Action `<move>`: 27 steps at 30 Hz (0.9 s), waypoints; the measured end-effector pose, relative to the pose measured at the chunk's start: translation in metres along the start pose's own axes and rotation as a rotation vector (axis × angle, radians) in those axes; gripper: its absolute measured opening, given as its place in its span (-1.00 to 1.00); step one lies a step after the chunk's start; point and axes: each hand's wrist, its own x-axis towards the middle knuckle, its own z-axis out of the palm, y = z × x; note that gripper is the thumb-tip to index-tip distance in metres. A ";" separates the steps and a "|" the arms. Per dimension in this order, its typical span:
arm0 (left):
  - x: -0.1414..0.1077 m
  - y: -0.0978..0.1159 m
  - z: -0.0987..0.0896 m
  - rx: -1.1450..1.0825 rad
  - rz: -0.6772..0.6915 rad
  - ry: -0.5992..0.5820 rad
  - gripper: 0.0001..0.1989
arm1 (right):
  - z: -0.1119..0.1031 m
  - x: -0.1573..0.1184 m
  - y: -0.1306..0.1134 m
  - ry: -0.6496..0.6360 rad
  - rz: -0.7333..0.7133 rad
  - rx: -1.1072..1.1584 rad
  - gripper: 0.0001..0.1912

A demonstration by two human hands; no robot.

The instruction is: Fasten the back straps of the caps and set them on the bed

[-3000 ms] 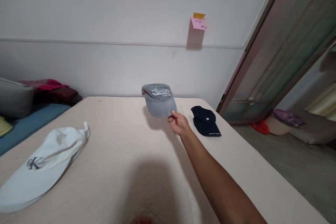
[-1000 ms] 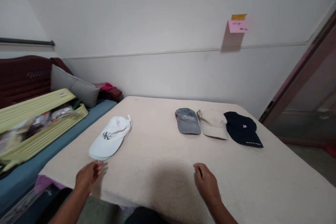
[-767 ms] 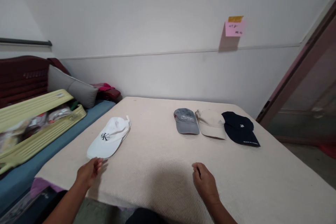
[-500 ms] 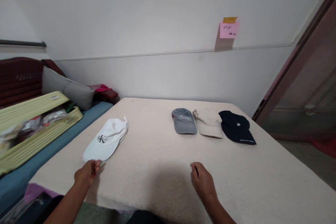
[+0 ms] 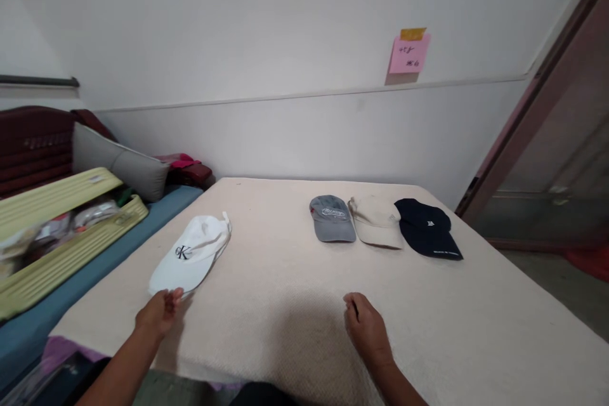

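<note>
A white baseball cap (image 5: 197,250) with a black "CK" mark lies on the left side of the cloth-covered table (image 5: 271,254), its brim pointing toward me. My left hand (image 5: 159,311) is just in front of that brim, fingers loosely curled in and nothing visible held; whether the fingertips touch the brim I cannot tell. Over the table's right half, my right hand (image 5: 366,323) is loosely closed with nothing seen in it. Beyond it a grey cap (image 5: 332,219), a beige cap (image 5: 377,219) and a navy cap (image 5: 428,228) lie side by side, brims toward me.
A pink note (image 5: 409,54) is taped to the white wall behind the table. To the left, a yellow-green slatted container (image 5: 28,282) with plastic packages and a grey pillow (image 5: 121,162) lie on a blue-covered seat (image 5: 114,247). A reddish-brown door frame (image 5: 518,127) stands at the right.
The view has tilted very slightly. Both hands and all the caps keep their places on or over the table.
</note>
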 end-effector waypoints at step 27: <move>-0.020 0.013 0.051 -0.139 -0.090 -0.111 -0.92 | -0.001 0.000 -0.001 0.020 0.002 -0.002 -0.81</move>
